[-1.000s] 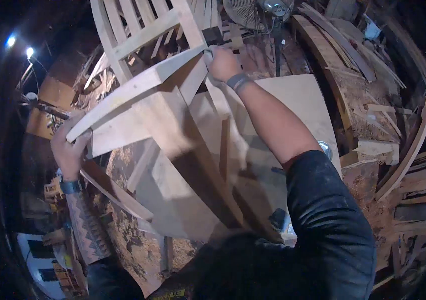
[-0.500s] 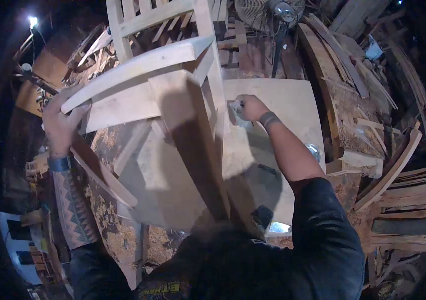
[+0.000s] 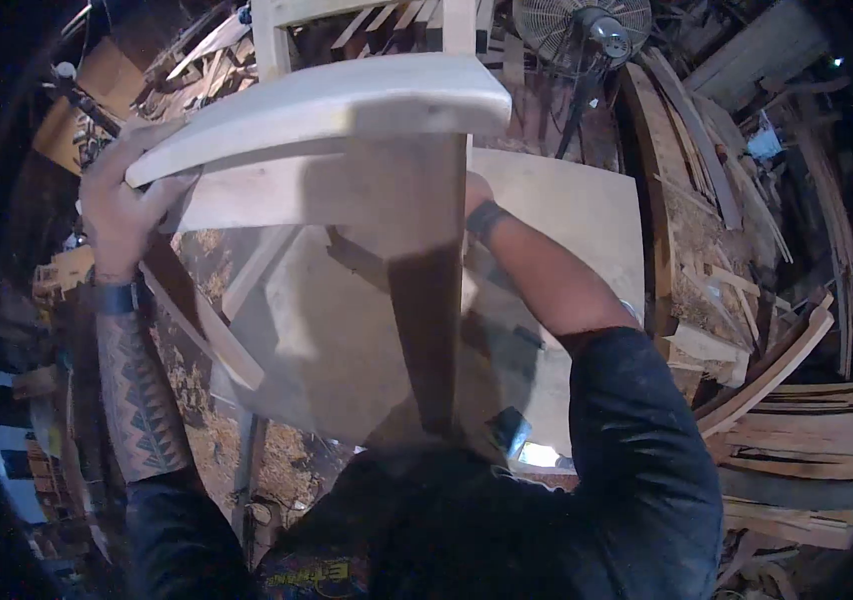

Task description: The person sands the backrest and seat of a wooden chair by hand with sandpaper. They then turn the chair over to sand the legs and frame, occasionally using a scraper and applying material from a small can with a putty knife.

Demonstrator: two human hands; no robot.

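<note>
A bare-wood chair [image 3: 347,110] lies tipped over, its curved seat edge towards me and its slatted back beyond. My left hand [image 3: 125,205] is closed round the left end of the curved seat piece, thumb below it. A thick leg [image 3: 427,300] runs from the seat towards my body, partly in shadow. Behind that leg is my right hand [image 3: 478,190]; only its back and the wrist show. The fingers, and anything in them, are hidden. Under the chair is a pale flat board [image 3: 567,215].
A standing fan [image 3: 587,40] is at the back. Long planks and offcuts [image 3: 687,150] pile up on the right, with a curved wooden piece [image 3: 777,365] nearer. Stacked boards [image 3: 817,430] lie at the lower right. Sawdust [image 3: 292,470] covers the ground on the left.
The chair has turned, its seat corner swinging right and nearer. My right hand, earlier closed on a pale crumpled piece beside the chair, has moved left behind the leg. The left hand keeps its grip.
</note>
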